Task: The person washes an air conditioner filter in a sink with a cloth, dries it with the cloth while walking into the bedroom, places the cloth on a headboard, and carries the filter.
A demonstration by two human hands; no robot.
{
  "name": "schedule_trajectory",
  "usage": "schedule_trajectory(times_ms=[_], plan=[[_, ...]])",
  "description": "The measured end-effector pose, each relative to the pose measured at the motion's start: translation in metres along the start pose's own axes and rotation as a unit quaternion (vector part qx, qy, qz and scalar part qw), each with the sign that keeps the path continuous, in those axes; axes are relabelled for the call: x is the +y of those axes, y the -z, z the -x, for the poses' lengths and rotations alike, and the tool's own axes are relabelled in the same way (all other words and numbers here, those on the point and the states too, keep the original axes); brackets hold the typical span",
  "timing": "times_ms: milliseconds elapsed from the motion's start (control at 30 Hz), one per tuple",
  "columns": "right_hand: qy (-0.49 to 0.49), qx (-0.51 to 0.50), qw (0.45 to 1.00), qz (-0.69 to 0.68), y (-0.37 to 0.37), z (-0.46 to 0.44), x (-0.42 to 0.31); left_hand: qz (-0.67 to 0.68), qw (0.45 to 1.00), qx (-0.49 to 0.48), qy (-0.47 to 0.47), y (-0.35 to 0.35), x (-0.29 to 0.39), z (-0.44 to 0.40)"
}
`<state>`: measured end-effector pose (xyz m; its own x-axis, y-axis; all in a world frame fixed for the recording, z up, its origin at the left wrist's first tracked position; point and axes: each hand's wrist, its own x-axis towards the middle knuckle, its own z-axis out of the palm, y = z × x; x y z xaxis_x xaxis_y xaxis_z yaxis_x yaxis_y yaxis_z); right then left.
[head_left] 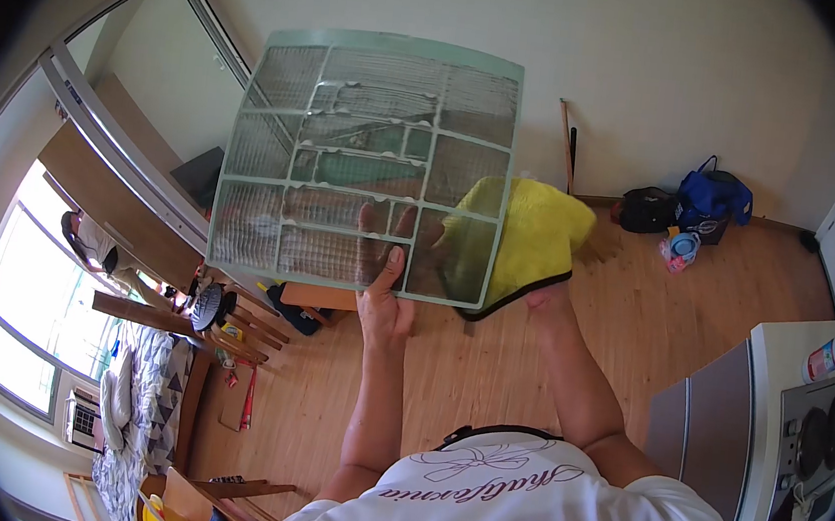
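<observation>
A pale green air conditioner filter (378, 43), a framed panel of fine mesh with crossbars, is held up in front of me. My left hand (391, 293) grips its lower edge, thumb on the near face and fingers showing through the mesh behind. A yellow microfiber cloth (535, 237) with a black border hangs over my right hand (547, 295), just right of the filter and partly behind it. The cloth covers most of that hand, so its fingers are hidden; only the wrist end shows.
Bags (713, 197) lie by the far wall. To the right is a counter with a stove (812, 439) and a bottle (832, 356). At left are a wooden stool (240, 329), a bed (149, 385) and a person (102, 245) near the window.
</observation>
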<state>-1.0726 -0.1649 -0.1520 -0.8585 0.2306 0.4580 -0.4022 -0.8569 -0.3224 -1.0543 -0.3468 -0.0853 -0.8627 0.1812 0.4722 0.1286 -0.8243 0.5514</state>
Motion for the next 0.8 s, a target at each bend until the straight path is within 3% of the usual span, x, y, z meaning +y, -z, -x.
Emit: schedule_trajectory(times_ms=[33, 67, 133, 200, 233, 333, 433, 567, 633, 800], plan=[[-0.042, -0.038, 0.985, -0.162, 0.011, -0.009, 0.006, -0.027, 0.999, -0.012, 0.02, 0.001, 0.003, 0.0], [-0.04, -0.035, 0.985, -0.163, 0.006, -0.008, 0.006, -0.053, 0.997, -0.026, 0.041, 0.002, 0.005, 0.0], [-0.063, -0.053, 0.986, -0.147, -0.001, -0.007, 0.005, -0.067, 0.996, -0.025, 0.045, 0.001, 0.008, 0.0], [0.009, -0.027, 0.983, 0.179, -0.024, -0.013, 0.002, -0.078, 0.996, -0.024, 0.047, 0.004, 0.01, 0.001], [0.029, 0.037, 0.988, 0.149, -0.04, -0.013, 0.003, -0.107, 0.993, -0.013, 0.045, 0.01, 0.01, 0.001], [0.086, 0.084, 0.967, 0.225, -0.043, -0.024, 0.0, -0.145, 0.989, -0.002, 0.038, 0.012, 0.01, 0.004], [0.116, 0.133, 0.964, 0.199, -0.04, -0.038, -0.001, -0.161, 0.986, 0.009, 0.043, 0.015, 0.012, 0.005], [0.139, 0.139, 0.959, 0.201, -0.04, -0.054, -0.018, -0.126, 0.989, 0.001, 0.081, 0.004, 0.019, 0.009], [0.163, 0.189, 0.949, 0.195, -0.034, -0.063, -0.029, -0.127, 0.988, -0.004, 0.089, 0.004, 0.02, 0.013], [0.181, 0.168, 0.955, 0.163, -0.028, -0.073, -0.041, -0.129, 0.988, -0.024, 0.083, 0.012, 0.023, 0.016]])
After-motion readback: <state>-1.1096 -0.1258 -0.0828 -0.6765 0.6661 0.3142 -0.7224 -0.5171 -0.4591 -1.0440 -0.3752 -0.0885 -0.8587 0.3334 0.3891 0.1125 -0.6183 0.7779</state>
